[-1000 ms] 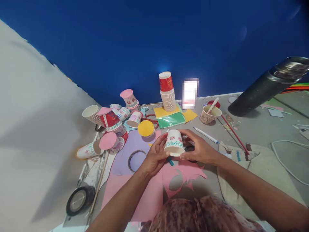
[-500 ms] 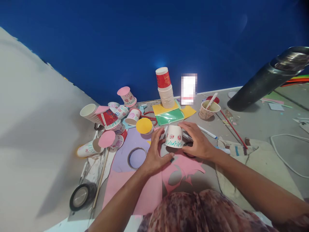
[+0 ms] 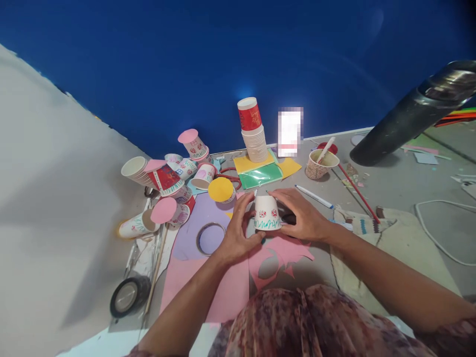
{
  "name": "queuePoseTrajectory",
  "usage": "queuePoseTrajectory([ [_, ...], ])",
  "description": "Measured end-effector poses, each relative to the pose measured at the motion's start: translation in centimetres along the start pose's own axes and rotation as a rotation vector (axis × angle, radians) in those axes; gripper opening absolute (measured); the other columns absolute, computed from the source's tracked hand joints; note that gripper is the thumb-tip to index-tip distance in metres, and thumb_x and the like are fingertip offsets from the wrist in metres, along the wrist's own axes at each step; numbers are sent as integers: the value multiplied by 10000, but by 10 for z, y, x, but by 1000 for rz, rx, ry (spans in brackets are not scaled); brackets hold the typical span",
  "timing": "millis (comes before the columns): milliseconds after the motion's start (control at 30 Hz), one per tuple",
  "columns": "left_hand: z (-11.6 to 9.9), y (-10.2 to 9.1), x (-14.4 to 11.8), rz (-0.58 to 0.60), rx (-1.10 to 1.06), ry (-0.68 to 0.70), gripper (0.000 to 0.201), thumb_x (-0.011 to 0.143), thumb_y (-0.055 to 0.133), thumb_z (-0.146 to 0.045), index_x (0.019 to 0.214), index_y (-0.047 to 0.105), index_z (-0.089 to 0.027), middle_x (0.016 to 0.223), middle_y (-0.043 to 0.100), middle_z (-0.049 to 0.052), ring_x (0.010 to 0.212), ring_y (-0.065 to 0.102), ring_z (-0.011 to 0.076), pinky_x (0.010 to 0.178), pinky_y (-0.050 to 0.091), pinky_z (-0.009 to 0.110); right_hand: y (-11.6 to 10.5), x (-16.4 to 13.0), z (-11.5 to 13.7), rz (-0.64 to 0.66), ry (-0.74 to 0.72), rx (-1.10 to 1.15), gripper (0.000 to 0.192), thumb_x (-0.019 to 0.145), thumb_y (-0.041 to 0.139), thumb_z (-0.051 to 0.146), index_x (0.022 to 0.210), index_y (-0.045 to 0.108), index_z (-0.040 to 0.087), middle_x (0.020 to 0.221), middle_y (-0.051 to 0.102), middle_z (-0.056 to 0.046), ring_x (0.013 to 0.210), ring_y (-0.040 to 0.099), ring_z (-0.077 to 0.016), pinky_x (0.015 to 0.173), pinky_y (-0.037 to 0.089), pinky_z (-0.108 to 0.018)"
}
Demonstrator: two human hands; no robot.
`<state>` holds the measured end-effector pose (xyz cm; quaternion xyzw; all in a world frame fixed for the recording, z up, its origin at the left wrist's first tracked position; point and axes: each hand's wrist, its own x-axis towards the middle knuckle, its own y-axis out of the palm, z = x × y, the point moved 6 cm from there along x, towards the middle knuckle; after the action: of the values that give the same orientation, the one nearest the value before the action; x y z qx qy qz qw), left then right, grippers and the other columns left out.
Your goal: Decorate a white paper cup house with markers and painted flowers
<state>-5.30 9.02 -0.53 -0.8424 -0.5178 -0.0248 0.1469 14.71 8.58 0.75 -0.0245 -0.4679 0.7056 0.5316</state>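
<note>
A white paper cup with red marks and a green zigzag line stands upside down on the pink paper sheet. My left hand cups its left side and my right hand holds its right side. A teal marker tip shows just below the cup, between my hands. A dark ring lies partly hidden under my right hand.
Decorated cups lie heaped at the left, and a cup stack stands on yellow and green sheets. A purple sheet carries a tape ring. A patterned cup, pen, black cylinder, tape roll and cable surround.
The cup was held tilted above the paper a second ago; it now stands upside down on the pink sheet, with both hands still around it.
</note>
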Motion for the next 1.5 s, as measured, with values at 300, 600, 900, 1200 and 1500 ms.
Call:
queuePoseTrajectory([
  [300,-2,3,1,28,-23,-51,817,787,795,-179,1536,490,-295,1586,519,141,1426,574,339,1118,564,478,-10,2,4,96,82,181,884,834,868,477,1605,485,278,1514,626,-178,1349,626,-373,1135,522,-551],
  [600,1,-7,3,-229,109,-43,725,760,878,-315,1406,551,-275,1504,554,130,1390,570,328,1117,532,491,-80,-4,-49,-202,574,-82,168,939,666,384,954,761,247,913,804,-72,786,724,-256,750,564,-409],
  [900,2,-6,3,-269,117,-73,739,775,894,-442,1416,556,-298,1525,551,123,1364,581,326,1072,549,475,-76,-14,-74,293,803,-511,151,864,737,381,827,721,235,865,798,-82,788,719,-280,621,375,-346],
  [1200,-7,-7,3,-263,158,-36,690,805,841,-298,1422,531,-292,1494,562,109,1316,607,293,1074,539,457,-69,-6,-62,250,750,-365,155,939,632,353,944,714,222,878,790,-82,813,717,-264,644,438,-342],
  [1500,0,-5,-1,-230,151,5,740,806,845,-269,1458,496,-288,1489,524,125,1412,539,319,1149,503,485,-47,-4,-10,-13,695,922,464,816,841,528,1171,795,234,872,751,-59,618,626,-168,548,519,-312],
])
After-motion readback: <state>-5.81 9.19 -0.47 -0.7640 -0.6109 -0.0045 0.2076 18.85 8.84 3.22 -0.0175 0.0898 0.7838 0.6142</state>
